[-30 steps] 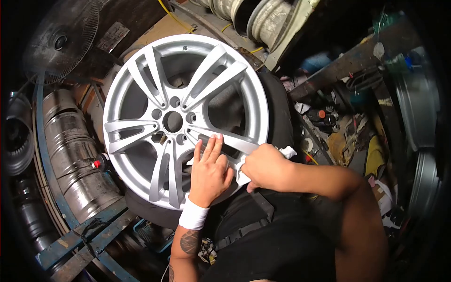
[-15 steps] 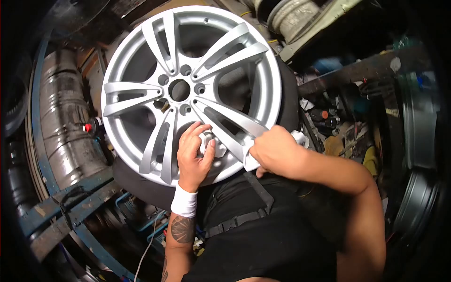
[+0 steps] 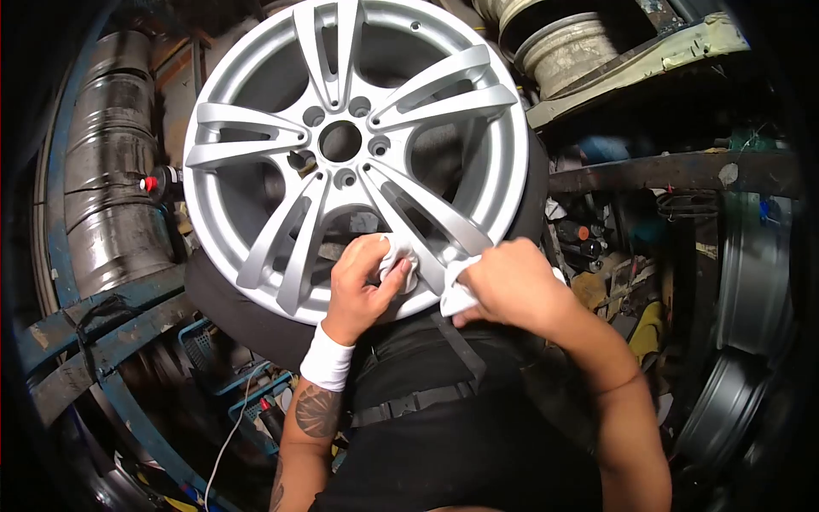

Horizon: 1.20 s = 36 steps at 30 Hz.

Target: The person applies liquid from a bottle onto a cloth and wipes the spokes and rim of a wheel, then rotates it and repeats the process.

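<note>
A silver alloy wheel (image 3: 256, 128) with paired spokes rests face up on a dark tyre-like support in front of me. A white cloth (image 3: 399, 256) runs under the lower right spoke of the wheel. My left hand (image 3: 363, 286), with a white wristband, grips one end of the cloth in the gap left of that spoke. My right hand (image 3: 503, 286) grips the other end (image 3: 459, 299) at the rim, right of the spoke. Both fists are closed on the cloth.
A dull metal drum (image 3: 115, 196) with a red-capped valve (image 3: 150, 183) lies to the left beside a blue steel frame (image 3: 77, 333). Bare rims are stacked at top right (image 3: 563, 43) and far right (image 3: 751, 273). A cluttered shelf with bottles (image 3: 589, 239) is right of the wheel.
My left hand went from lying flat on the spoke to reaching into the gap and closing on the cloth. The view shifted, so the wheel sits higher in frame.
</note>
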Tool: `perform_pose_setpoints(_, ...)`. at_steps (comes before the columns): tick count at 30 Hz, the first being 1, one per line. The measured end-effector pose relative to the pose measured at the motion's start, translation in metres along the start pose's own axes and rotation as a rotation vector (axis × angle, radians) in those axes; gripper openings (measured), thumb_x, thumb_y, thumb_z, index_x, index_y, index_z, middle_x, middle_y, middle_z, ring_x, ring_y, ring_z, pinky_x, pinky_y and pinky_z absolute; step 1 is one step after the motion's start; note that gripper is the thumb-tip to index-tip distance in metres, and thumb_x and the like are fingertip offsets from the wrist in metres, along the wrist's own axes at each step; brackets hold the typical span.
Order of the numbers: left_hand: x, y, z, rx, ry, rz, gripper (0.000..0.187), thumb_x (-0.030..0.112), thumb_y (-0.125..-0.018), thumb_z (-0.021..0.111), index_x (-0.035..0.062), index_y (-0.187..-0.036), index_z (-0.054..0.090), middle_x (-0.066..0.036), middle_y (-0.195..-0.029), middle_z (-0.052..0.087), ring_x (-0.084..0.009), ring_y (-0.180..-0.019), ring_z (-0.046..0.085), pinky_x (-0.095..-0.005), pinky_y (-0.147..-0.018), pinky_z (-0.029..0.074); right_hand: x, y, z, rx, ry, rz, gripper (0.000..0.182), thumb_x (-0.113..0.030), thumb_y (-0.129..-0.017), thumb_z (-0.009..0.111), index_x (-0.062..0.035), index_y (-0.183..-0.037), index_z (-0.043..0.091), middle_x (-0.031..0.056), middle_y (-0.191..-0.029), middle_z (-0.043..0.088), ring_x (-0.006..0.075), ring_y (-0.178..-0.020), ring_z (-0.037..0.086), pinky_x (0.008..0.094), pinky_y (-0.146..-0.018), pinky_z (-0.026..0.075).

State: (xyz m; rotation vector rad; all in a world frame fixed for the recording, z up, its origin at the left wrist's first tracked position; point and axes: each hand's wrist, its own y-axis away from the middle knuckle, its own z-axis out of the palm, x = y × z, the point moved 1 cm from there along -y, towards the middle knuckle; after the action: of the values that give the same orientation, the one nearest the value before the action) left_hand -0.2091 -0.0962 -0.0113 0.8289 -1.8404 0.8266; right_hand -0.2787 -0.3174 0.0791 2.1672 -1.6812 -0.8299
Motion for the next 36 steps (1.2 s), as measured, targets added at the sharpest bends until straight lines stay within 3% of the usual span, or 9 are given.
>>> perform_pose_setpoints(3, -0.002, -0.005, 0.004, -0.057, -0.107, 0.085, 0.030, 0.004, -0.076, 0.082, 0.0032, -0.104, 0.071, -0.012, -0.094, 0.068, -0.0329, -0.083, 0.063, -0.0407, -0.076, 0.051, 0.009, -0.018, 0.014, 0.048, -0.001, 0.023, 0.049, -0.059, -0.073, 0.083, -0.0111, -0.085, 0.078, 0.0129, -0.069, 0.071, 0.0343, -0.072, 0.074, 0.0439, -0.065, 0.057)
perform_pose_setpoints(8, 0.003, 0.000, 0.012, -0.118, -0.201, 0.152, 0.039, 0.008, -0.074, 0.086, 0.0036, -0.109, 0.069, -0.013, -0.096, 0.062, -0.0320, -0.085, 0.059, -0.0401, -0.076, 0.050, 0.013, -0.027, 0.012, 0.037, -0.083, 0.007, 0.051, -0.060, -0.075, 0.082, -0.0114, -0.089, 0.078, 0.0129, -0.071, 0.072, 0.0341, -0.074, 0.075, 0.0444, -0.068, 0.058)
perform_pose_setpoints(10, 0.003, -0.004, 0.015, -0.122, -0.206, 0.127, 0.048, 0.008, -0.073, 0.088, 0.0018, -0.114, 0.065, -0.015, -0.100, 0.062, -0.0302, -0.082, 0.058, -0.0387, -0.071, 0.048, 0.010, -0.011, 0.012, 0.026, -0.042, 0.004, 0.048, -0.053, -0.071, 0.088, -0.0079, -0.086, 0.078, 0.0140, -0.078, 0.075, 0.0326, -0.079, 0.076, 0.0430, -0.070, 0.059)
perform_pose_setpoints(14, 0.012, 0.001, 0.016, -0.147, -0.233, 0.063, 0.057, 0.011, -0.074, 0.089, 0.0021, -0.124, 0.062, -0.019, -0.110, 0.058, -0.0335, -0.091, 0.063, -0.0394, -0.074, 0.053, 0.014, -0.015, 0.017, 0.042, -0.103, 0.018, 0.045, -0.053, -0.076, 0.083, -0.0106, -0.090, 0.078, 0.0144, -0.070, 0.071, 0.0362, -0.072, 0.074, 0.0469, -0.065, 0.057)
perform_pose_setpoints(22, 0.014, 0.000, 0.015, -0.152, -0.258, -0.073, 0.051, 0.013, -0.084, 0.084, 0.0020, -0.128, 0.062, -0.022, -0.116, 0.058, -0.0403, -0.101, 0.065, -0.0427, -0.083, 0.055, 0.016, -0.013, 0.009, 0.017, -0.130, 0.003, 0.043, -0.045, -0.070, 0.089, -0.0069, -0.085, 0.078, 0.0146, -0.076, 0.074, 0.0342, -0.077, 0.075, 0.0457, -0.069, 0.058)
perform_pose_setpoints(26, 0.019, 0.005, 0.012, -0.231, -0.240, -0.205, 0.047, 0.017, -0.091, 0.078, 0.0036, -0.132, 0.059, -0.018, -0.106, 0.060, -0.0386, -0.091, 0.065, -0.0426, -0.076, 0.054, 0.029, 0.030, -0.040, -0.259, -0.257, -0.235, 0.028, -0.036, -0.078, 0.084, -0.0134, -0.094, 0.079, 0.0163, -0.074, 0.072, 0.0366, -0.077, 0.073, 0.0456, -0.068, 0.057)
perform_pose_setpoints(30, 0.013, 0.003, 0.017, -0.222, -0.262, -0.200, 0.046, 0.019, -0.094, 0.075, 0.0025, -0.133, 0.058, -0.020, -0.106, 0.065, -0.0415, -0.091, 0.068, -0.0437, -0.077, 0.055, 0.032, 0.022, -0.023, 0.117, -0.256, -0.076, 0.027, -0.034, -0.081, 0.080, -0.0146, -0.100, 0.078, 0.0143, -0.070, 0.071, 0.0361, -0.071, 0.072, 0.0449, -0.065, 0.056)
perform_pose_setpoints(34, 0.009, 0.000, 0.015, -0.193, -0.225, -0.154, 0.045, 0.019, -0.094, 0.075, -0.0007, -0.131, 0.059, -0.023, -0.112, 0.070, -0.0431, -0.098, 0.070, -0.0431, -0.082, 0.056, 0.009, 0.008, 0.019, 0.162, -0.072, -0.088, 0.045, -0.052, -0.087, 0.075, -0.0076, -0.088, 0.071, 0.0148, -0.067, 0.069, 0.0342, -0.064, 0.071, 0.0448, -0.058, 0.054)
perform_pose_setpoints(36, 0.010, 0.003, 0.014, -0.191, -0.197, -0.156, 0.044, 0.019, -0.094, 0.076, -0.0019, -0.130, 0.061, -0.024, -0.113, 0.071, -0.0433, -0.100, 0.071, -0.0429, -0.084, 0.057, 0.005, 0.002, 0.008, 0.086, -0.070, -0.108, 0.043, -0.050, -0.084, 0.078, -0.0076, -0.084, 0.072, 0.0112, -0.070, 0.072, 0.0317, -0.068, 0.074, 0.0425, -0.061, 0.055)
